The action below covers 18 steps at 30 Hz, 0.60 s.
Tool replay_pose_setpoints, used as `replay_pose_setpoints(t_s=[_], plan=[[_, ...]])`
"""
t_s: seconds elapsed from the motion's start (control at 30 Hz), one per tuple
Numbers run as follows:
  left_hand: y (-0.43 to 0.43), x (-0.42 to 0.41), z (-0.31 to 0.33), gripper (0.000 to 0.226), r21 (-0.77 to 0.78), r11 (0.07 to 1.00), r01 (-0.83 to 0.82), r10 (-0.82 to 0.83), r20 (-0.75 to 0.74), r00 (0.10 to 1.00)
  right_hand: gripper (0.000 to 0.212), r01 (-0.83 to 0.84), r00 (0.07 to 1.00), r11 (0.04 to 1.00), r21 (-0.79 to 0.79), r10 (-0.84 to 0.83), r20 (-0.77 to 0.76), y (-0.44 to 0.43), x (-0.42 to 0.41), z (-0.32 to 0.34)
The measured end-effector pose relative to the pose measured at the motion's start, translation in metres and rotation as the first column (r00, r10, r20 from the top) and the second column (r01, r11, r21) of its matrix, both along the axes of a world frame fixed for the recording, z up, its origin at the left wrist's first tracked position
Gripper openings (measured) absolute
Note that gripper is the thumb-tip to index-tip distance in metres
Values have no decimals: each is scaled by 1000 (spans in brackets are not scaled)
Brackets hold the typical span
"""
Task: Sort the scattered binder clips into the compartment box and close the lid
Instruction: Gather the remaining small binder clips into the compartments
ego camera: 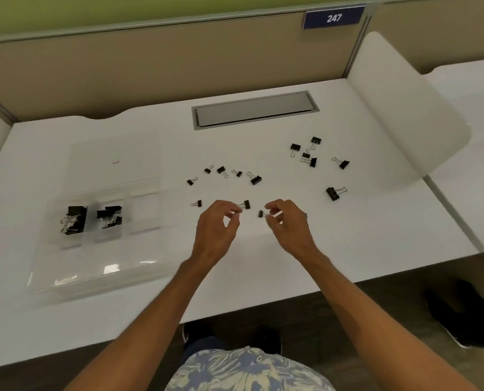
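The wire handle of a small binder clip [260,213] is pinched between the thumb and forefinger of the right hand [288,225], with the other fingers curled. The handle tip of a medium binder clip [246,204] is pinched by the left hand [217,228] in the same way. Both clips are held low over the white desk [348,249], well to the right of the clear compartment box [94,280]. The box's lid [114,156] is laid open beyond it. Large binder clips [76,220] are seen in its leftmost compartment, and mid-sized clips [109,217] in the next one to the right. Loose binder clips [255,179] are scattered to the right of the box, the farthest group [305,153] lying well apart from it.
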<state>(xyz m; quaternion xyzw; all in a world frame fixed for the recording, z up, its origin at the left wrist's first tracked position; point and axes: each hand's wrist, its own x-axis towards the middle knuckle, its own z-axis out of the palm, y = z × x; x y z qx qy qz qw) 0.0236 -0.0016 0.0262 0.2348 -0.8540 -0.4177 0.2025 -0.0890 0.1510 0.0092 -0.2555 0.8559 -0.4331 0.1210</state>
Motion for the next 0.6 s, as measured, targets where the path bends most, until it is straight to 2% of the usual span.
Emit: replay_pose_setpoints(t_s=[0.23,0.6], plan=[[41,-32,-5,9,12,997,82,-82,17,996,19,94,996,996,-7,-94,3,52,-34,-9],[39,-97,-26,13,94,970,225,-232,73,970,17,233,970,971,55,-236,53,72,-85,-22]])
